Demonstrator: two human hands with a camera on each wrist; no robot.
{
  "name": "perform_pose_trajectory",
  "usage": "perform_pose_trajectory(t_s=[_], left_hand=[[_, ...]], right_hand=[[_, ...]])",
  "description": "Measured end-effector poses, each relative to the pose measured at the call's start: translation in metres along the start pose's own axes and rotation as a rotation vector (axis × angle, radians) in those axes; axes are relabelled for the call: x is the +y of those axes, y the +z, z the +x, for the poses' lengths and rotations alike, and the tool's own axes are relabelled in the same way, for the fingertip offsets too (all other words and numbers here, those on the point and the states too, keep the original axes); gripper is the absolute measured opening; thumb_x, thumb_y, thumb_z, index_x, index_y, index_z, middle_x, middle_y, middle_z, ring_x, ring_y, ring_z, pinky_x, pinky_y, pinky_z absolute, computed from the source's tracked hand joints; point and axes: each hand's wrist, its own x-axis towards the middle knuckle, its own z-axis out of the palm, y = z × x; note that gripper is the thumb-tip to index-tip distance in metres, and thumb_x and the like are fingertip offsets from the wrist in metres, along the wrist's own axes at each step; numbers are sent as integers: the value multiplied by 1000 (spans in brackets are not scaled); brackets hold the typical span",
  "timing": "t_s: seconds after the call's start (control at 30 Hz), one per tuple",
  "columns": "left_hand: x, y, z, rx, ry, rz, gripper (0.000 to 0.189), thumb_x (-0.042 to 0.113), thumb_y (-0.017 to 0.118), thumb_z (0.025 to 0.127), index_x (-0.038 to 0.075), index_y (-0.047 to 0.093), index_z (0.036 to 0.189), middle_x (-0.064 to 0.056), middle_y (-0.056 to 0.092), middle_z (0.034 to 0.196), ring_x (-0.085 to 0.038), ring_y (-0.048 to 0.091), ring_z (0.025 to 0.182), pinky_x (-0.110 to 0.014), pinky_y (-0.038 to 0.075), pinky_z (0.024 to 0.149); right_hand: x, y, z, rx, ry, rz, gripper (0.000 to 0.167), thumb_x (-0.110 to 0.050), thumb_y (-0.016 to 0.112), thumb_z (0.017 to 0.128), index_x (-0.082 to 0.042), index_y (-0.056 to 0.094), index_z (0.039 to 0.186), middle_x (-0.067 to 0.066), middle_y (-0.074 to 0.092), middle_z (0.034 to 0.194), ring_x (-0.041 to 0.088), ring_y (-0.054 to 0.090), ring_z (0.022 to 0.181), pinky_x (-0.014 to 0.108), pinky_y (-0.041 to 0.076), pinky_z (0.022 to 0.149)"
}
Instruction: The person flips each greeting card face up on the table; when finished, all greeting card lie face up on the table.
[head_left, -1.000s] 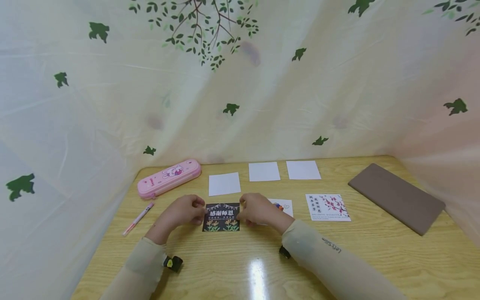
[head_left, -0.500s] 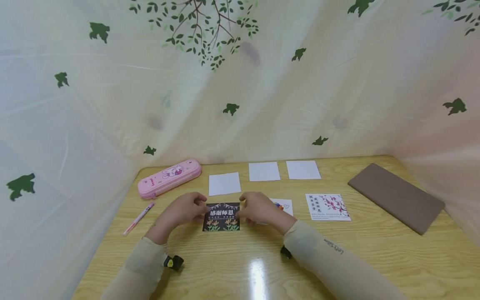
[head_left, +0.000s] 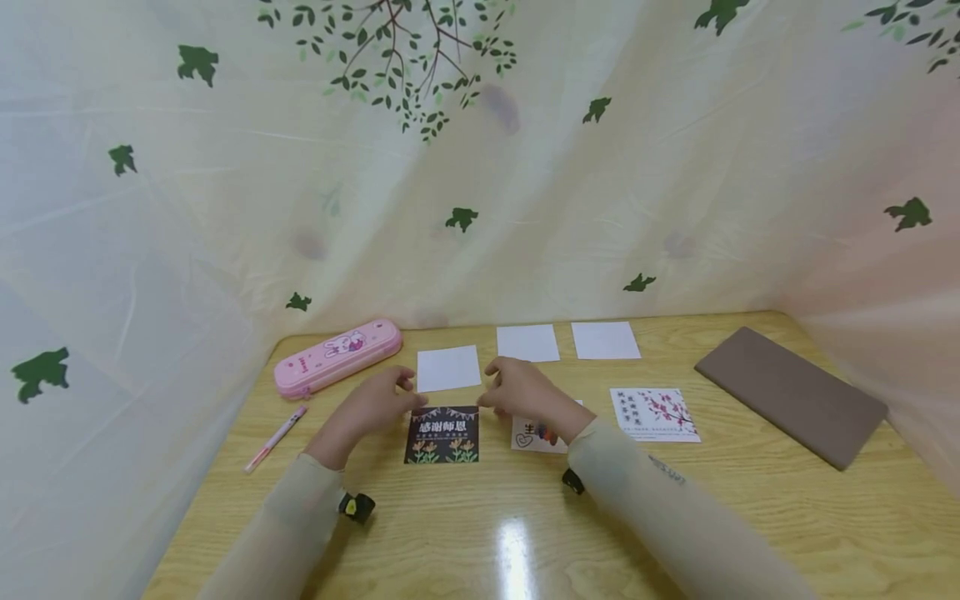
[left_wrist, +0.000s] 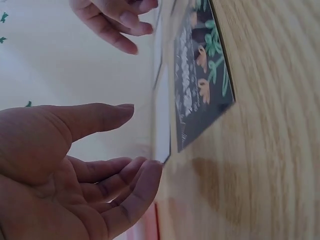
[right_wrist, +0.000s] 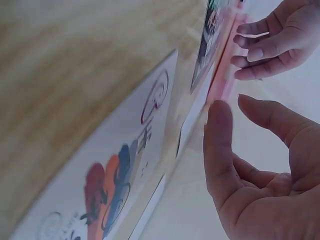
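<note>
A dark card (head_left: 442, 442) with white lettering and orange flowers lies flat on the wooden table. My left hand (head_left: 372, 410) hovers by its far left corner, thumb and fingers apart with nothing between them, as the left wrist view shows. Over the far right corner is my right hand (head_left: 528, 393), fingers loosely bent and holding nothing. Just beyond the dark card, between both hands, lies a blank white card (head_left: 448, 369). Partly hidden under the right hand and wrist, a white card with a colourful drawing (right_wrist: 107, 185) rests on the table.
Two more blank white cards, one left (head_left: 527, 342) and one right (head_left: 606, 341), lie along the back. A blossom-branch card (head_left: 656, 415) and a brown flat panel (head_left: 791, 396) are on the right. A pink pencil case (head_left: 339, 358) and a pen (head_left: 276, 439) lie left.
Both hands have left the dark card's sides and moved away from me, toward the blank card behind it. More of the colourful card shows. The dark card stays in place.
</note>
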Motion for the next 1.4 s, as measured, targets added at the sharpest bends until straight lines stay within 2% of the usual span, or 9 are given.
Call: perform_pose_trajectory(t_s=[0.17,0.3,0.43,0.67,0.77,0.97,1.07,1.23,1.4], left_hand=[[-4,1,19,15,22,27,73,38,75,99,-4,49,152,-24,62,145,-35,62,124,-54,52,112],[-8,2,35,33,50,19,56,36,79,96,-7,58,127,-21,64,111,-32,63,103,-45,55,93],[-9,1,46,43,75,-5,47,35,84,91,0,54,102,-8,47,87,-24,50,82,-35,41,72],[-12,-2,57,25,43,13,62,47,89,85,2,59,115,-13,57,104,-27,55,96,-37,46,83],[-13,-4,63,-9,34,6,71,48,90,83,1,59,125,-18,61,116,-31,57,106,-43,50,93],[-13,-7,68,-72,35,7,106,49,92,81,1,41,161,-27,59,149,-42,59,136,-56,47,120],[-12,-10,69,-92,44,23,110,50,92,81,2,37,163,-27,57,153,-44,57,139,-58,45,121],[-10,-13,69,-102,47,45,109,53,92,79,6,39,162,-25,58,152,-43,58,139,-58,45,121],[-7,-12,69,-89,38,44,105,51,93,78,8,44,159,-22,62,146,-39,60,132,-56,46,119]], right_hand=[[-1,-2,17,20,-7,-41,68,-21,82,94,1,51,151,12,69,115,22,70,90,33,60,81],[-1,0,30,33,-2,-62,79,-23,84,91,2,46,155,12,67,119,21,63,96,40,56,93],[2,1,40,31,-12,-64,86,-23,86,89,5,41,158,14,65,120,22,61,98,42,56,97],[9,0,56,32,-28,-88,88,-24,86,89,5,40,158,20,62,136,32,62,119,47,52,113],[13,-2,62,27,-33,-67,86,-22,86,88,5,41,157,21,59,142,31,65,117,48,50,117],[14,-3,69,-10,-37,6,77,-14,87,86,6,45,149,23,55,141,17,66,81,33,61,88],[11,-2,71,-12,-27,20,63,-11,86,86,5,51,136,22,52,133,14,62,71,26,58,68],[8,-2,75,-11,-18,-13,46,-11,87,86,2,52,113,20,48,125,13,60,66,20,52,59],[6,-3,76,-21,-13,-14,50,-11,86,87,4,52,120,21,46,131,12,59,64,19,52,57]])
